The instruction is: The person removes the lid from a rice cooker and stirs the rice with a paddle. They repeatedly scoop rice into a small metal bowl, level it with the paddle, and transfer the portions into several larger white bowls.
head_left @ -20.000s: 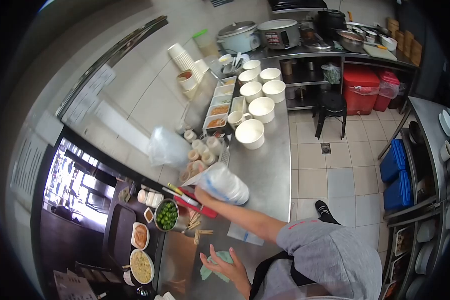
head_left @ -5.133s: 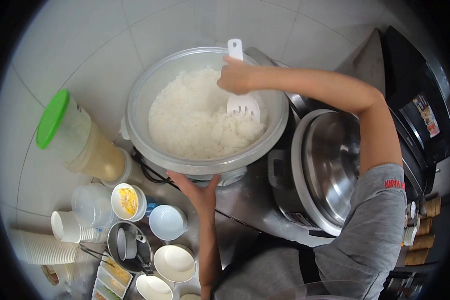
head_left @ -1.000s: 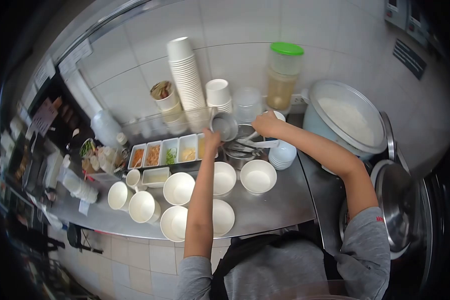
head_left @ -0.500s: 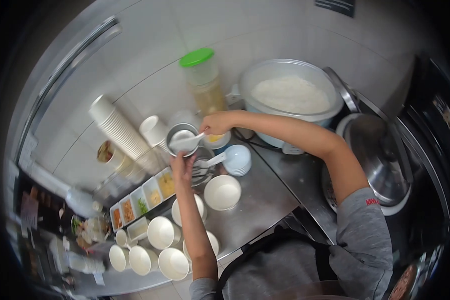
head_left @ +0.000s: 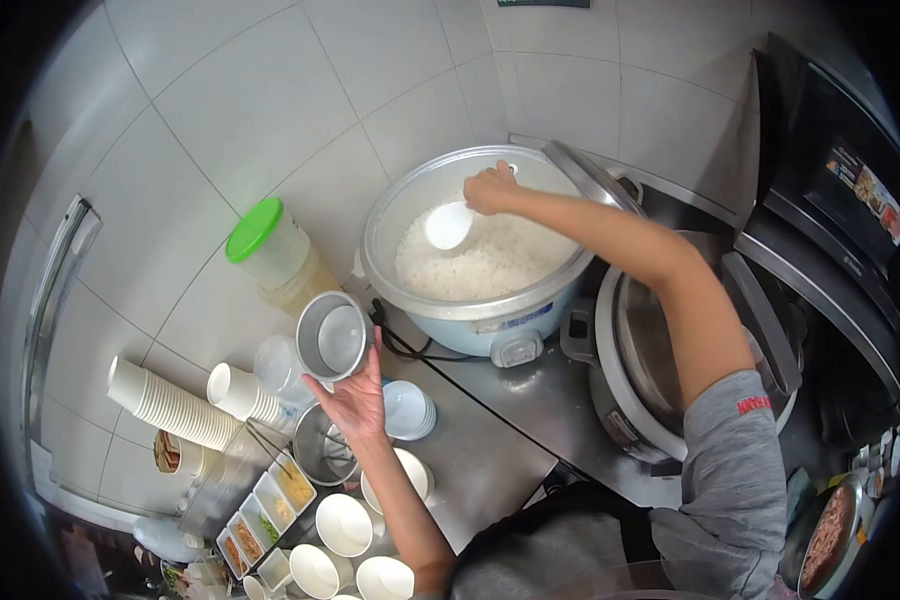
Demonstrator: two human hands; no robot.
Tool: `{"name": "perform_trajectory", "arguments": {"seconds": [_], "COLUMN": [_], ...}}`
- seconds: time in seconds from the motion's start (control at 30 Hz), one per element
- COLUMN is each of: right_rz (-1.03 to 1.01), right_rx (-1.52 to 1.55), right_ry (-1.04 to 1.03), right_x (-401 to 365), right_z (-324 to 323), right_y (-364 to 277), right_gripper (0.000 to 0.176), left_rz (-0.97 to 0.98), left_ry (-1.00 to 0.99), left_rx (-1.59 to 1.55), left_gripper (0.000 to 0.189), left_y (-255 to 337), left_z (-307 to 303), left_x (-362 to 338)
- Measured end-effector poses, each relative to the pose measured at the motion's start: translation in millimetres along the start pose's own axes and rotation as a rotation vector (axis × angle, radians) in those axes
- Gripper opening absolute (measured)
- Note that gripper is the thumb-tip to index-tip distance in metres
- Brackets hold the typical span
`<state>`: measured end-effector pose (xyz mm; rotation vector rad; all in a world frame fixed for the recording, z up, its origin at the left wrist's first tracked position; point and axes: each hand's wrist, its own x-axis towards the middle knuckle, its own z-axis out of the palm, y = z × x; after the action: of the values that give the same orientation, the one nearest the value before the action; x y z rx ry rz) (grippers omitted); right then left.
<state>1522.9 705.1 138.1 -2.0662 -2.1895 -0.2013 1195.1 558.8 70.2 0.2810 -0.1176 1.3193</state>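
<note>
My left hand (head_left: 356, 398) is closed around the lower side of a small round metal bowl (head_left: 332, 338), tilted so its inside faces me. No food shows in it. Inside the large rice cooker (head_left: 510, 318), my right hand (head_left: 492, 190) grips a white rice paddle (head_left: 448, 226). The paddle's handle is hidden by my fingers, and its blade is at the surface of the white rice (head_left: 485, 265). Just below the metal bowl stands a larger steel bowl (head_left: 322, 450) with utensils in it, beside a stack of light blue bowls (head_left: 408, 410).
A clear container with a green lid (head_left: 255, 230) stands by the wall. White paper bowls (head_left: 345, 525), stacked cups (head_left: 180, 405) and a topping tray (head_left: 270, 505) line the left counter. A lidded cooker (head_left: 650, 350) is under my right arm; a black cable (head_left: 405, 345) crosses the counter.
My right hand has moved the paddle from the metal bowl to the rice in the cooker. My left hand still holds the metal bowl. The view has turned toward the cooker.
</note>
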Motion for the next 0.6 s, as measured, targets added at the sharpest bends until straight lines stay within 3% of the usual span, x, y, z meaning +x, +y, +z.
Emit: {"name": "perform_trajectory", "arguments": {"seconds": [0.07,0.27,0.47,0.6], "right_rz": [-0.004,-0.354,-0.473,-0.242], "right_rx": [-0.193,-0.132,-0.088,0.099], "right_ry": [0.171,0.266,-0.047,-0.361], "right_x": [2.7,5.2,-32.2,-44.4], "right_z": [33.1,66.1,48.5,31.0], "right_y": [-1.9,-59.2,-55.9,-34.9], "right_gripper": [0.01,0.009,0.012,0.015], "left_rz": [-0.006,-0.015,-0.02,-0.005], "left_ry": [-0.05,-0.09,-0.092,0.001], "left_rx": [-0.021,0.147,0.21,0.28], "left_gripper": [0.068,0.071,0.07,0.066], "left_y": [-8.3,-2.4,-0.8,-1.9], "left_z": [-4.4,-13.6,9.2,15.0], "left_x": [10.6,31.6,34.7,41.3]}}
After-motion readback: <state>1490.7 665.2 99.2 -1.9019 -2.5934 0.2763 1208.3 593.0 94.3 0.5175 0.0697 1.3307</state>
